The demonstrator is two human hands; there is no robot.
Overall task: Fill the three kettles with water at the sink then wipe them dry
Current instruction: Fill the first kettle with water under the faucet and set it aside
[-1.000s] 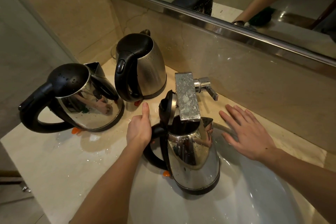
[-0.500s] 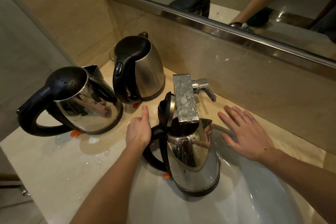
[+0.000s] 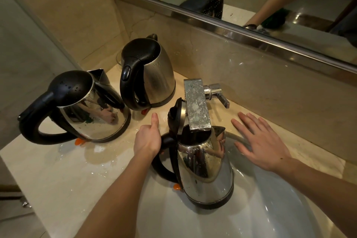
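Head view: gripped open kettle [image 3: 204, 170] by handle [image 3: 161, 169] with left hand [image 3: 147, 140]; spread right hand [image 3: 264, 147] flat over worktop [image 3: 48, 170]. Judged wet steel slippery, heavy filled.

We see sink kettle [image 3: 204, 170] in sink [image 3: 280, 218], mouth under tap [image 3: 196, 104] at counter [image 3: 48, 176] back edge. Left kettle [image 3: 92, 114] near counter's left edge; back kettle [image 3: 158, 79] behind it, right, by back wall. Our left hand [image 3: 147, 139] at sink kettle's left, right hand [image 3: 264, 145] right of tap.
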